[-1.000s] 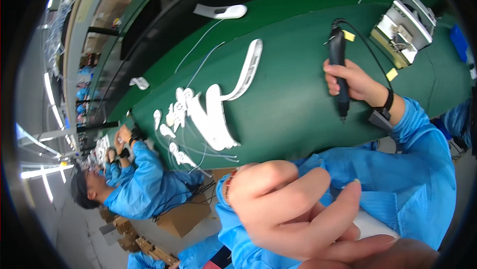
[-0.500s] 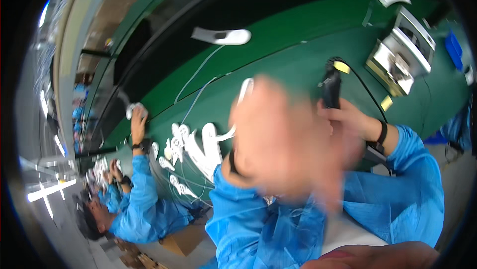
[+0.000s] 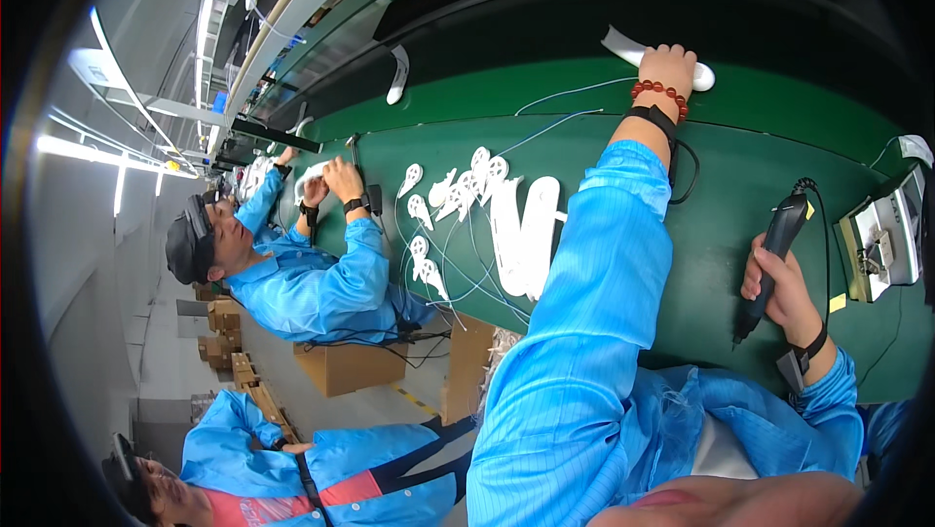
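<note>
My left hand (image 3: 668, 69) reaches far across to the dark strip behind the green worktop, its fingers closed over a long white plastic housing (image 3: 703, 78). Both ends of that housing stick out past the hand, and a thin pale wire (image 3: 575, 94) runs off to its left. At the right, my right hand (image 3: 779, 283) is wrapped round a black corded electric screwdriver (image 3: 777, 235). Its tip points down toward the near edge of the worktop. Left of my left sleeve lie white elongated housings (image 3: 538, 235) and several small white round parts (image 3: 477, 176) with thin wires.
A metal-framed device (image 3: 881, 244) stands at the right edge of the green worktop (image 3: 711, 196). Another white housing (image 3: 398, 74) lies farther left on the strip. To the left, a co-worker (image 3: 302, 264) handles a white part; another person (image 3: 263, 469) is at the lower left.
My left hand, blurred close to the view before, now reaches far across onto a white housing. The screwdriver stays in my right hand. My view has shifted, showing more people at the left.
</note>
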`<state>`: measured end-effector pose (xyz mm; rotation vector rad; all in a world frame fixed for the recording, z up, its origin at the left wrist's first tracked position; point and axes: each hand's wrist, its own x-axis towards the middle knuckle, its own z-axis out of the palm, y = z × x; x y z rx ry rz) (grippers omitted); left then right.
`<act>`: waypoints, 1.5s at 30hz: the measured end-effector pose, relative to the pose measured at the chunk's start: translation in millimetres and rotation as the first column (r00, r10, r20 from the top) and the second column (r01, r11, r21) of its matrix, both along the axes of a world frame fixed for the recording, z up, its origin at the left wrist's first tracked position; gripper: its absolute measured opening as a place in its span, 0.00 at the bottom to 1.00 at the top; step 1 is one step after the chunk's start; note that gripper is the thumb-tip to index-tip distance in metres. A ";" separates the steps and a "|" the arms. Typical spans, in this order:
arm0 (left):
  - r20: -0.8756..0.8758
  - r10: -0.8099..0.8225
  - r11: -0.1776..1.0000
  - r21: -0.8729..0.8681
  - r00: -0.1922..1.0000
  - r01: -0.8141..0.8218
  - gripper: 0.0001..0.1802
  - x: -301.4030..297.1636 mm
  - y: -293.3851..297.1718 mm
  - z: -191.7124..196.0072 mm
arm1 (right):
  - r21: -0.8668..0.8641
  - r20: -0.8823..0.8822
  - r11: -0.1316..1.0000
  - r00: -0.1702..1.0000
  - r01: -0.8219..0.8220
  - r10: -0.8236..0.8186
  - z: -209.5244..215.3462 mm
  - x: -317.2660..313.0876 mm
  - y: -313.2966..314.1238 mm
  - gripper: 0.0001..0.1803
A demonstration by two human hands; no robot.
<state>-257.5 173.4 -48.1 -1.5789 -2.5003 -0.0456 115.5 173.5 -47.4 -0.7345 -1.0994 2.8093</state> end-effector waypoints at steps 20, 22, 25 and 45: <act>0.553 -0.798 0.532 0.456 -0.241 -0.713 0.32 165.4 -285.6 93.9 | -0.023 -0.099 0.999 0.995 -0.029 0.027 7.0 -1.1 -1.6 0.11; 0.746 -0.636 0.612 0.332 -0.197 -0.717 0.32 179.1 -291.9 94.8 | 0.002 -0.078 0.999 0.996 -0.039 0.039 7.3 -1.5 -1.6 0.11; 0.787 -0.553 0.760 0.342 -0.274 -0.553 0.29 204.6 -286.1 104.2 | 0.005 -0.070 0.999 0.997 -0.037 0.037 10.0 -2.9 -0.9 0.11; 0.598 -0.171 0.714 0.622 -0.783 0.320 0.46 115.3 -301.6 214.4 | 0.023 -0.116 0.997 0.990 -0.076 0.078 9.8 -3.2 1.8 0.14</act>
